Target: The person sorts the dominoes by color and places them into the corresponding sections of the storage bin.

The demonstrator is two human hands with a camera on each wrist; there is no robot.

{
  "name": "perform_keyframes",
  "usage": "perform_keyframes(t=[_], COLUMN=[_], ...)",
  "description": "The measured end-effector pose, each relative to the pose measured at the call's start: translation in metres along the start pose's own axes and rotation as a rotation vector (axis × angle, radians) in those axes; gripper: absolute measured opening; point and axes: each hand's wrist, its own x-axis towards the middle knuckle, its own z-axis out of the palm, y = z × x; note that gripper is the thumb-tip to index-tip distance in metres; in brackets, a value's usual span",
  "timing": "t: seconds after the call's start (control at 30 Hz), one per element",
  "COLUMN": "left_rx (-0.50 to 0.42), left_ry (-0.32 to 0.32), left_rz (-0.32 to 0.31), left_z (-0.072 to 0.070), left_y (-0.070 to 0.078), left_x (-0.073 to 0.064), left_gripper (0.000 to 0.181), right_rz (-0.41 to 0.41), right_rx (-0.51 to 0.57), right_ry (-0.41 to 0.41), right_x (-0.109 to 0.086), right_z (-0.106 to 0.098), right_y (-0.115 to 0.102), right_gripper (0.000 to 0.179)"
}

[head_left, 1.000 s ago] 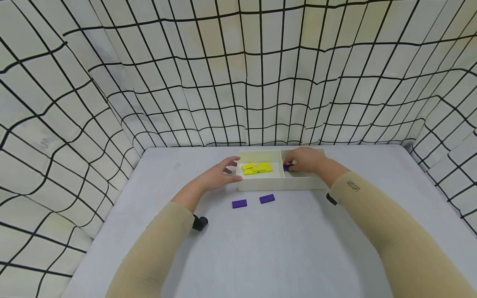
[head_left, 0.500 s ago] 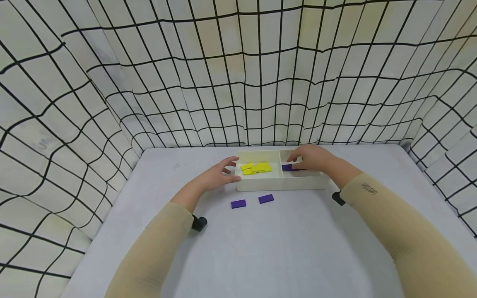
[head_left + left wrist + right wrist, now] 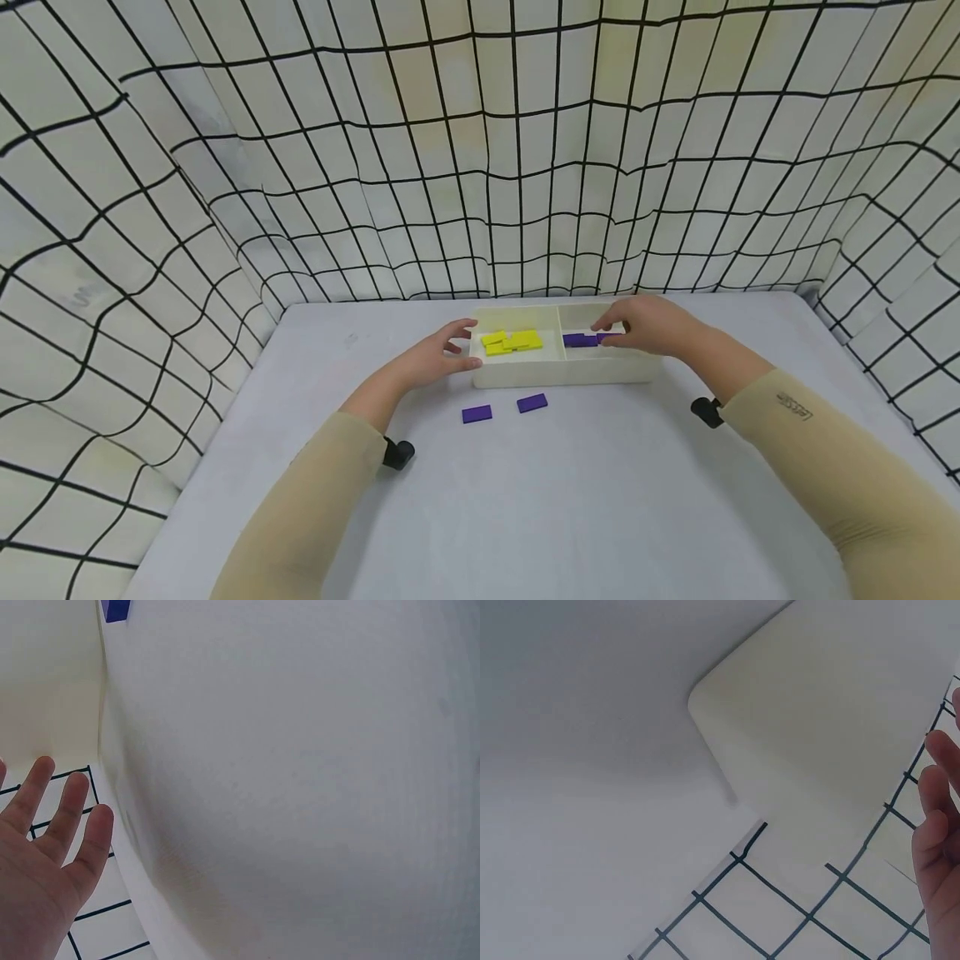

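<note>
A white two-compartment box [image 3: 525,375] stands at the far part of the table. Several yellow blocks [image 3: 517,342] lie overlapping in its left compartment, and purple blocks [image 3: 580,341] lie in the right one. My left hand [image 3: 431,357] is at the box's left end, thumb and fingertips right at its corners. In the left wrist view its fingers [image 3: 94,844] are spread and fairly straight. Over the right compartment is my right hand [image 3: 651,325], thumb and index finger apart beside the purple blocks. The right wrist view shows its other fingers loosely bent past the box's outer wall [image 3: 795,735].
Two purple blocks, a left one [image 3: 477,414] and a right one [image 3: 532,403], lie on the white table [image 3: 525,500] in front of the box. Walls with a black grid [image 3: 480,167] rise behind the table and at both sides.
My right hand has let go of a purple block in the right compartment and shifted right, uncovering more purple there. My left hand stays at the box's left end.
</note>
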Motion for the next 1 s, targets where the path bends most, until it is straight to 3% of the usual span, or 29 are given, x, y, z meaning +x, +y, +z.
perform_keyframes(t=[0.43,0.87,1.0], left_rx=[0.009,0.006,0.008], left_ry=[-0.001,-0.007,-0.004], left_rz=[0.007,0.013,0.012], left_z=[-0.001,0.000,0.000], left_y=[0.000,-0.003,-0.001], left_x=[-0.002,0.001,0.000], left_gripper=[0.081,0.081,0.080], right_rz=[-0.064,-0.115,-0.130], right_rx=[0.036,0.084,0.055], right_ry=[0.041,-0.003,-0.002], right_x=[-0.028,-0.039,-0.039], right_z=[0.001,0.015,0.023], right_y=[-0.013,-0.030,-0.033], right_gripper=[0.029,0.027,0.027])
